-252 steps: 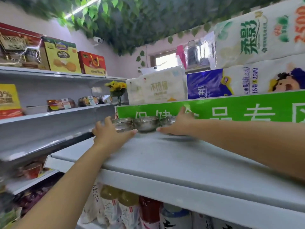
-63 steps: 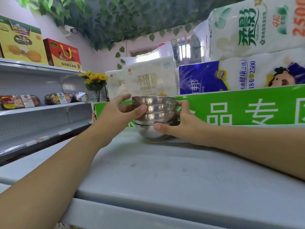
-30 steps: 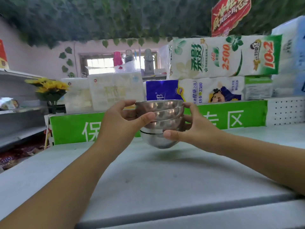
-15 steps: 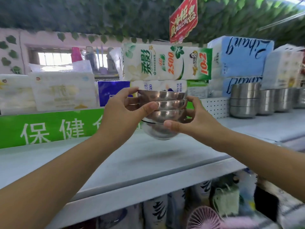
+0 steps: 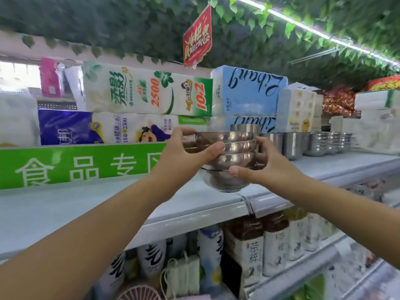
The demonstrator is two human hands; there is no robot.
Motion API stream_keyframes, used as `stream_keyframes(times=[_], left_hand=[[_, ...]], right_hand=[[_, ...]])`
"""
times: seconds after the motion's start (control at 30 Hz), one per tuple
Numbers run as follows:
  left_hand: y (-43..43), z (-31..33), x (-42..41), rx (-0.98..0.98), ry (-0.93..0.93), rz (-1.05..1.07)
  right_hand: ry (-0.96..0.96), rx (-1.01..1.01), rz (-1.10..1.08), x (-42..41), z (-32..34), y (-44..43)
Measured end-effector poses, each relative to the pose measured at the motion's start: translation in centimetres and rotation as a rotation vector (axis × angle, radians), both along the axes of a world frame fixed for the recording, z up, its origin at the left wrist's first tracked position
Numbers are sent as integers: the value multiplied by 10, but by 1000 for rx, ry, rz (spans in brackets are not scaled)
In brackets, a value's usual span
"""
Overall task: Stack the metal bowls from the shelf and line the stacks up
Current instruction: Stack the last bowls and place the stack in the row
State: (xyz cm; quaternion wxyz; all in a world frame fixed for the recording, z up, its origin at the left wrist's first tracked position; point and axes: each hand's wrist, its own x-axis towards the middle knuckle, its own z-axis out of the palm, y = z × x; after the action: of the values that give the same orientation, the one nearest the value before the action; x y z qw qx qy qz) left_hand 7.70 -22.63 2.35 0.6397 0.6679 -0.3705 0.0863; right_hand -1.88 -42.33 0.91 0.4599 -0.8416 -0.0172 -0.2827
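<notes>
Shelf (image 5: 86, 202), "Libang" pack (image 5: 246, 89), bowl stack (image 5: 233, 148)

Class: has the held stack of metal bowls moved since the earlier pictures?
Yes, rightward: the bowl stack, earlier in front of the green sign, is now past its right end.

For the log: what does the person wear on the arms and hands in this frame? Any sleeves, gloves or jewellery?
Nothing worn shows. The left forearm and right forearm are bare to the frame edge, with no sleeve or cuff in view. The left hand and right hand carry no gloves, rings, watch or bracelet. The visible nails are short and unpainted.
</notes>
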Motion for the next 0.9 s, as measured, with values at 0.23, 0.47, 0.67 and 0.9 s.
stream_keyframes(times=[0.23, 0.47, 0.67, 0.9], left_hand=[[-91, 4, -27, 18, 49, -61], [-160, 15, -24, 102, 0, -75], [-219, 20, -6, 173, -77, 3], [-289, 31, 33, 208, -111, 8]], right_hand=[[-34, 68, 13, -31, -1, -83], [-50, 86, 28, -30, -3, -155], [-46, 88, 40, -7, -2, -220], [-64, 81, 47, 33, 8, -289]])
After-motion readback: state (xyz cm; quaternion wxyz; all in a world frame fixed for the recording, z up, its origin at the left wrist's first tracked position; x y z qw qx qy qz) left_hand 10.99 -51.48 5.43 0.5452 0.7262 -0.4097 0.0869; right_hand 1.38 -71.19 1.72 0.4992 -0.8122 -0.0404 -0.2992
